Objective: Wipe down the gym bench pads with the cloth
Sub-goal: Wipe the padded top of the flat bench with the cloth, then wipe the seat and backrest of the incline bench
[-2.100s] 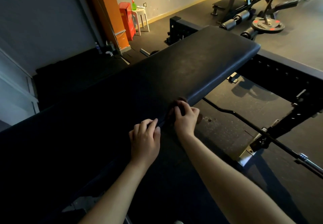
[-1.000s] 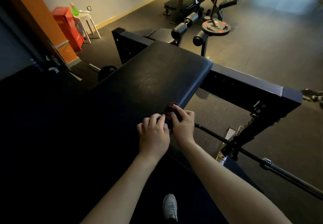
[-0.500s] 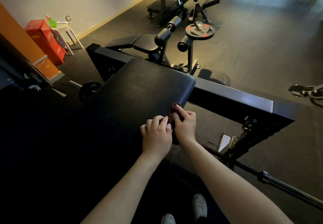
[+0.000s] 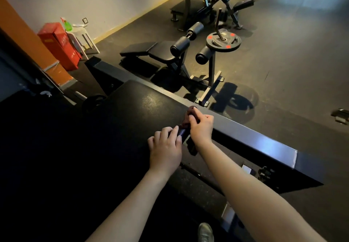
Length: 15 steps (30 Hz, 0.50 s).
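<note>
A long black bench pad (image 4: 117,128) runs from the lower left up to its far end near the middle of the view. My right hand (image 4: 201,126) grips a dark brownish cloth (image 4: 188,118) and presses it on the pad's far right corner; part of the cloth hangs below the edge. My left hand (image 4: 166,149) rests on the pad's right edge just behind the cloth, fingers curled over the edge and touching it.
A black steel frame beam (image 4: 255,139) crosses just beyond the pad's end. Behind it stand a leg-curl bench (image 4: 162,53) with roller pads and a weight plate (image 4: 223,41). A red box (image 4: 60,45) and white stool (image 4: 83,34) sit by the wall. My shoe (image 4: 205,232) shows below.
Both hands have slid along the pad's right edge to its far corner, the cloth moving with the right hand. The view has swung so the pad's end sits nearer.
</note>
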Each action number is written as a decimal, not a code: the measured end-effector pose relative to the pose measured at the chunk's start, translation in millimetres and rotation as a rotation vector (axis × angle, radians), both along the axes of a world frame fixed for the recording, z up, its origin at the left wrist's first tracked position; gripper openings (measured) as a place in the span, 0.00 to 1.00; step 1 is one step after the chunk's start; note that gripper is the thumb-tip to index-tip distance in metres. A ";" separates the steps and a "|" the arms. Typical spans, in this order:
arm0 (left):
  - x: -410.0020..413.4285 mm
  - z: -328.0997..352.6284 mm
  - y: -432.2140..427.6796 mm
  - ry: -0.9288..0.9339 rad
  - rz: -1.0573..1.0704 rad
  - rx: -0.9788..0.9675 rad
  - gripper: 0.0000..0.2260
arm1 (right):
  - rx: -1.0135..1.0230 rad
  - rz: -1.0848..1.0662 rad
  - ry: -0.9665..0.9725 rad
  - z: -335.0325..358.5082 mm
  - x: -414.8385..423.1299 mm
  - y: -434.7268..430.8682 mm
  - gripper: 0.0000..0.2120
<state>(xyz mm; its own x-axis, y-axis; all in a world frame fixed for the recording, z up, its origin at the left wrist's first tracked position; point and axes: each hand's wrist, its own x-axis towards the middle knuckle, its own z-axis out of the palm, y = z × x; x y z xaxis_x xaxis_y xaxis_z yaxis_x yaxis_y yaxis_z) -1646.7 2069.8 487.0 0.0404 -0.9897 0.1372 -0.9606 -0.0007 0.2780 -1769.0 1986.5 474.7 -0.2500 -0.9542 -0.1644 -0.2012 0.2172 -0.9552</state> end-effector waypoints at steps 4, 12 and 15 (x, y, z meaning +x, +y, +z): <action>-26.0 6.8 -21.8 0.046 -0.034 0.040 0.20 | 0.026 0.111 -0.003 -8.4 -25.2 -13.7 0.17; -97.2 15.4 11.0 0.671 -0.335 0.272 0.20 | 0.036 0.003 -0.092 11.4 -120.1 80.9 0.15; -125.9 21.7 41.3 0.847 -0.473 0.382 0.17 | 0.076 -0.088 -0.224 17.0 -144.8 132.1 0.14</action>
<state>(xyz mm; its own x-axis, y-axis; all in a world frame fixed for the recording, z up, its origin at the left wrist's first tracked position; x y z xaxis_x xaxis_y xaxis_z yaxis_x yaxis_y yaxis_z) -1772.6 2111.0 508.7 -0.4264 -0.9009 -0.0810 -0.3765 0.0954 0.9215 -1913.8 2118.6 491.7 -0.2810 -0.9132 -0.2952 0.0363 0.2973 -0.9541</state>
